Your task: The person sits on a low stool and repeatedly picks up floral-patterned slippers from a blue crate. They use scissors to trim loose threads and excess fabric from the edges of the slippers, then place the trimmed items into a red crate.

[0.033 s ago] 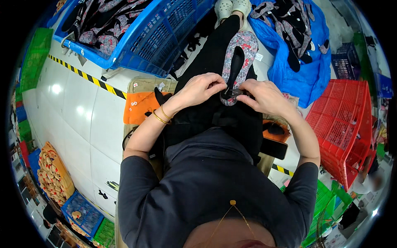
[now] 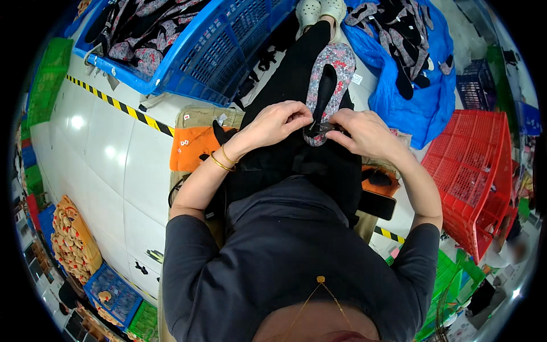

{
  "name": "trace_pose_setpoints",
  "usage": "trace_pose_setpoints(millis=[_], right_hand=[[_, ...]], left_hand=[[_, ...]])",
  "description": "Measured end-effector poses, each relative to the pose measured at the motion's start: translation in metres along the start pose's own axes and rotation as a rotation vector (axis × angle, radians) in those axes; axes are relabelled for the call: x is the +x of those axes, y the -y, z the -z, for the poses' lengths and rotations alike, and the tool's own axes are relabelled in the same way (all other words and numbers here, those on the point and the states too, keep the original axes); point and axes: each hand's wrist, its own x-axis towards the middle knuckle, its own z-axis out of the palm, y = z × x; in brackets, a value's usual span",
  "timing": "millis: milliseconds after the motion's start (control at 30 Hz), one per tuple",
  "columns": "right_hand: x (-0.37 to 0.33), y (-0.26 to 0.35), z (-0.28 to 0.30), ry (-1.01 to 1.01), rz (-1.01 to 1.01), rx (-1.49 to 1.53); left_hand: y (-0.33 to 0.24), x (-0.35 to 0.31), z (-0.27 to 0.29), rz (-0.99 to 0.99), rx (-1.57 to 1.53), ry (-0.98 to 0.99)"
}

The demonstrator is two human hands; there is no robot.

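Note:
A grey slipper [image 2: 342,69] with a red-flecked floral pattern and a black lining lies lengthwise on my black-trousered lap, its wide toe end pointing away from me. My left hand [image 2: 278,122] is closed in a pinch at the left side of the slipper's near, narrow end; whatever is between the fingertips is too small to make out. From the right, my right hand [image 2: 364,133] pinches a small dark piece [image 2: 323,127] that lies across the opening at that same end. The two hands are a short gap apart.
A blue crate [image 2: 213,54] full of similar slippers stands ahead on the left. More lie on a blue sheet [image 2: 424,117] ahead on the right. A red crate [image 2: 464,162] stands at the right. Beside my right thigh is a phone [image 2: 377,205]; orange cloth [image 2: 191,148] lies to my left.

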Motion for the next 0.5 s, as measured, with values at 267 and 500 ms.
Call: trace_pose_setpoints(millis=[267,500], right_hand=[[0.020,0.008,0.017,0.162,0.029,-0.119],[0.039,0.013,0.022,0.278,0.059,-0.172]], left_hand=[[0.003,0.002,0.006,-0.246,0.167,0.072],[0.006,0.000,0.001,-0.226,0.250,0.040]])
